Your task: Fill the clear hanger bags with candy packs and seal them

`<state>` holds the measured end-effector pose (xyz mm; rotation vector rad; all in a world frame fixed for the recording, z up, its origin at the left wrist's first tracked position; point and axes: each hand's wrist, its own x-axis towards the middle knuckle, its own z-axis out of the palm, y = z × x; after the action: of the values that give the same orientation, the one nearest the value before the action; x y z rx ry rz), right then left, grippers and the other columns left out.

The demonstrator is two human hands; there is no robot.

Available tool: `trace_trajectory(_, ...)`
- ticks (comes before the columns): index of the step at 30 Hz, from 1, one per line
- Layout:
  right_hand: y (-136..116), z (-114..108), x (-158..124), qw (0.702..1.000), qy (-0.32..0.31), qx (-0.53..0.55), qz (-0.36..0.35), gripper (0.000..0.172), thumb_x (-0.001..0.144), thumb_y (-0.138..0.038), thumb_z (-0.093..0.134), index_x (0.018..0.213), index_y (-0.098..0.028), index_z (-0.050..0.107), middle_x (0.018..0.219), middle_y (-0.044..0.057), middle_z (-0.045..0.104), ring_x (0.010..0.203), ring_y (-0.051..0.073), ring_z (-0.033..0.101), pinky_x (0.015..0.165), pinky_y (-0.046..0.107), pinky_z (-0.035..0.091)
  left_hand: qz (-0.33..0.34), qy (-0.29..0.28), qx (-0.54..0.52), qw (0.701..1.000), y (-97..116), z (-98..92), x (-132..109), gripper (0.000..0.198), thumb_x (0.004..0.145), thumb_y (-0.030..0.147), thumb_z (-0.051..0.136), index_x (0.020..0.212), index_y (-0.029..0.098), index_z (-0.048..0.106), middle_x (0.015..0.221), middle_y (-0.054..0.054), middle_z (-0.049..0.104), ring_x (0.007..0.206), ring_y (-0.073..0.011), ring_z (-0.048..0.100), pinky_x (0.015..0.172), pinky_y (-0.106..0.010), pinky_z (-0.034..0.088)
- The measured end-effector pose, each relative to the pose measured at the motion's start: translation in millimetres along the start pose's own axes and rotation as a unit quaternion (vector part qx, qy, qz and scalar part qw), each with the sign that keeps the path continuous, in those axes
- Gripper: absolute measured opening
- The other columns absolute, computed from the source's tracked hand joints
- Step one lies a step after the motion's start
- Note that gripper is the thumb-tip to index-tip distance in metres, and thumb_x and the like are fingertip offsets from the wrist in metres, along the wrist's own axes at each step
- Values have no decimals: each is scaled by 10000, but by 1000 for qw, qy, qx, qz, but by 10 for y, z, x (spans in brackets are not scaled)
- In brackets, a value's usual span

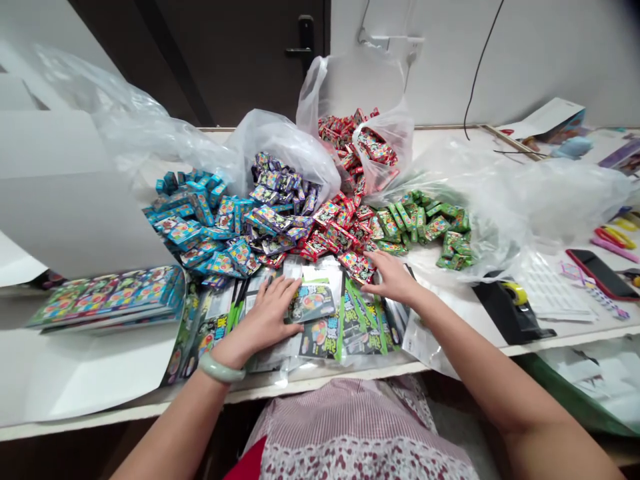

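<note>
My left hand [267, 313] lies flat with fingers spread on a heap of printed plastic packets [320, 333] at the table's front edge; a pale green bangle sits on that wrist. My right hand [393, 275] reaches to the near edge of the red candy boxes [345, 233], fingers curled over small red boxes; whether it grips one is hidden. Behind are piles of blue boxes [195, 220], purple boxes [280, 200] and green boxes [425, 223], each spilling from clear plastic bags.
A stack of colourful flat packs [105, 297] lies at the left under a white cardboard sheet [65, 193]. A black tape dispenser [510, 307], a red-edged phone [600, 273] and pens lie at the right. A bag of red boxes [370, 140] stands by the wall.
</note>
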<state>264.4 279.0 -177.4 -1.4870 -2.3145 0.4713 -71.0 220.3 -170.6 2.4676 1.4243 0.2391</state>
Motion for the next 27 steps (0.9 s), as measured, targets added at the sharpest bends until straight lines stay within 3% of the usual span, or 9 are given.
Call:
trace_trajectory(3,-149,-40,-31,997,61,31,-27,735,723,-311,687,1392,-190,410,1337,165,519,1245,327,475,1041,526,370,6,49,-21,999,44,-104,-36,849,745,374,716,1450,209,272,1386,-159,436,1302,-352,391,1120,-568,249)
trace_trajectory(6,-419,-198,-121,987,120,65,-87,767,751,-268,639,1448,-223,322,1425,140,411,1327,304,389,1096,494,337,3,90,-44,995,87,-216,-92,909,728,409,733,1463,200,240,1386,-164,407,1283,-343,401,1087,-508,341)
trace_trajectory(9,-726,-375,-163,982,97,36,-156,762,782,-271,622,1468,-221,294,1465,135,332,1364,294,327,1118,460,319,27,102,-48,993,128,-278,-117,949,706,421,756,1466,192,235,1386,-167,397,1288,-349,391,1086,-499,349)
trace_trajectory(12,-936,-459,-144,979,54,-63,-188,704,794,-288,624,1441,-217,359,1442,129,392,1330,314,343,1096,486,320,56,109,-22,992,155,-282,-125,964,707,437,756,1468,161,232,1368,-188,401,1271,-365,397,1070,-516,358)
trace_trajectory(17,-922,-516,-116,966,-37,-196,-163,655,758,-243,645,1385,-207,458,1405,108,480,1233,337,431,1016,515,354,69,113,-5,991,147,-280,-196,947,714,405,745,1470,160,228,1347,-187,417,1246,-363,417,1049,-525,375)
trace_trajectory(20,-863,-587,-111,972,-10,-177,-155,615,794,-287,631,1381,-221,462,1406,97,478,1231,321,435,1015,498,361,54,111,-15,992,134,-295,-232,955,702,395,751,1469,168,230,1359,-184,408,1259,-367,405,1059,-534,366)
trace_trajectory(23,-915,-617,-113,970,35,-139,-198,609,825,-317,609,1402,-253,426,1463,72,413,1299,307,370,1054,487,333,53,97,-24,994,142,-295,-230,968,687,393,766,1465,172,234,1363,-184,400,1265,-371,397,1060,-543,367)
trace_trajectory(27,-1043,-530,-135,964,15,-178,-198,630,792,-239,613,1397,-217,438,1457,112,414,1282,345,380,1022,516,351,57,97,-42,993,165,-286,-228,981,690,411,770,1470,188,218,1368,-172,390,1269,-359,395,1062,-531,373)
